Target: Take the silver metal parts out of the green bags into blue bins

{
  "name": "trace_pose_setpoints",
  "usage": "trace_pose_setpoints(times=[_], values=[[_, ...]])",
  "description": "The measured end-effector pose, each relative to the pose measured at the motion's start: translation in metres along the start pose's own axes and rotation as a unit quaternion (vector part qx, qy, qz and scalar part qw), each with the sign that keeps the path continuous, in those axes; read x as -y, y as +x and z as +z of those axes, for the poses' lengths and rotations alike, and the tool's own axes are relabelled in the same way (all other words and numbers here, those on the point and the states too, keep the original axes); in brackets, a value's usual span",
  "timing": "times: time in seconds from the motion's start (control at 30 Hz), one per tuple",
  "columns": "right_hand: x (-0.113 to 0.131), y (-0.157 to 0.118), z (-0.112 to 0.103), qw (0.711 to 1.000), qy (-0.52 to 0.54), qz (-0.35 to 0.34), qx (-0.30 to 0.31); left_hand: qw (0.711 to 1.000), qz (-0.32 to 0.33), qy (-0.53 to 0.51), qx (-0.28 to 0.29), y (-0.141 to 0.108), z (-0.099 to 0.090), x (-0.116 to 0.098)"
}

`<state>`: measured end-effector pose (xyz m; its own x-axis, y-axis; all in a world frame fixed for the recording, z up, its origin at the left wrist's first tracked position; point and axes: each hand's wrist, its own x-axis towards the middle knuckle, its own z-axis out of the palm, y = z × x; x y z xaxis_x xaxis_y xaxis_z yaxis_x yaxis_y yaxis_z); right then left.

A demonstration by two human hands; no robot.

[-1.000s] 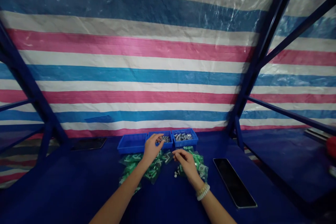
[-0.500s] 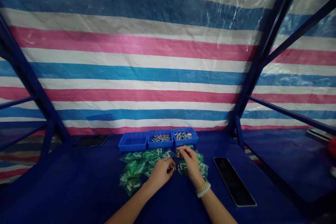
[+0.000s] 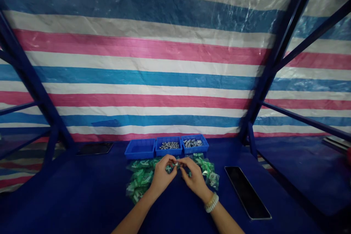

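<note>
Hands drew together since earlier frame, meeting above bags. Striped tarpaulin (image 3: 137, 80) hung behind blue steel frame (image 3: 276, 58). Dark blue surface (image 3: 82, 190) carried black tablet (image 3: 247, 192), three blue plastic bins (image 3: 139, 149), two holding silver metal pieces, and green-printed clear bags (image 3: 139, 179). Left hand (image 3: 163, 176) pinched small silver piece (image 3: 176, 163), fingers (image 3: 171, 160) closed; right hand (image 3: 195, 180) just beside, fingers (image 3: 184, 172) curled, hold unclear.

Bare forearms (image 3: 134, 216), two pale beaded bracelets (image 3: 211, 203) on right wrist.
</note>
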<state>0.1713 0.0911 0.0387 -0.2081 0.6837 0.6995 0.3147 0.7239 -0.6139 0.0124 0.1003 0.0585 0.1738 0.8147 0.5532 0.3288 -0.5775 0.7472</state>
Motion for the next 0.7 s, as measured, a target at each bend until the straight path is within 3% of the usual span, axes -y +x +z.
trace_pose_setpoints(times=[0.27,0.47,0.7], values=[[-0.008,-0.003,-0.001,0.999,-0.024,-0.034,0.029,0.999,0.008,0.039,0.022,-0.002,-0.001,-0.003],[-0.004,0.0,-0.004,0.999,-0.018,-0.036,-0.002,0.998,0.03,0.057,0.026,-0.004,-0.001,-0.007],[0.003,0.003,-0.006,0.998,0.023,0.041,-0.048,1.0,0.003,0.014,0.009,-0.003,0.002,-0.006]])
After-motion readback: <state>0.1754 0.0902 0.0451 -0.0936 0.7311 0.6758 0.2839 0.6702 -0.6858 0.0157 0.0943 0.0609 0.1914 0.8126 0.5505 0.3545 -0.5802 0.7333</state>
